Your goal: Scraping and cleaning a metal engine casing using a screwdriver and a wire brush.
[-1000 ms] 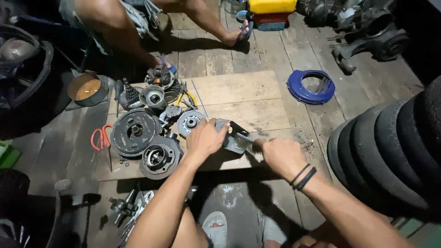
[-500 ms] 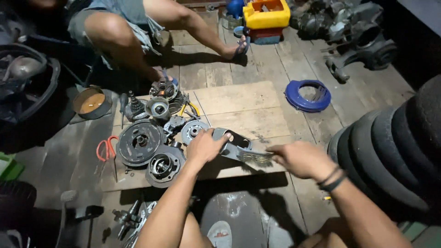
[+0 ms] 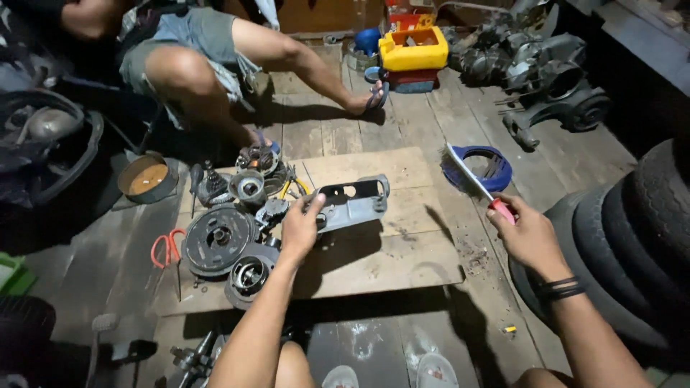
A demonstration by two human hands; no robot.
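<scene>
On a board [image 3: 374,266] on the floor: metal bracket [image 3: 352,202] at centre under the left hand [image 3: 300,228], round engine parts [image 3: 219,241] to its left, scissors [image 3: 167,248] beyond those. Right of the board, the right hand [image 3: 530,233] holding a brush [image 3: 473,176], tyres [image 3: 632,237] farther right.

My left hand [image 3: 300,228] has lifted the grey bracket [image 3: 353,202] off the board [image 3: 374,262]; my right hand [image 3: 528,233] has pulled away, raising a red-handled brush [image 3: 476,177].
</scene>
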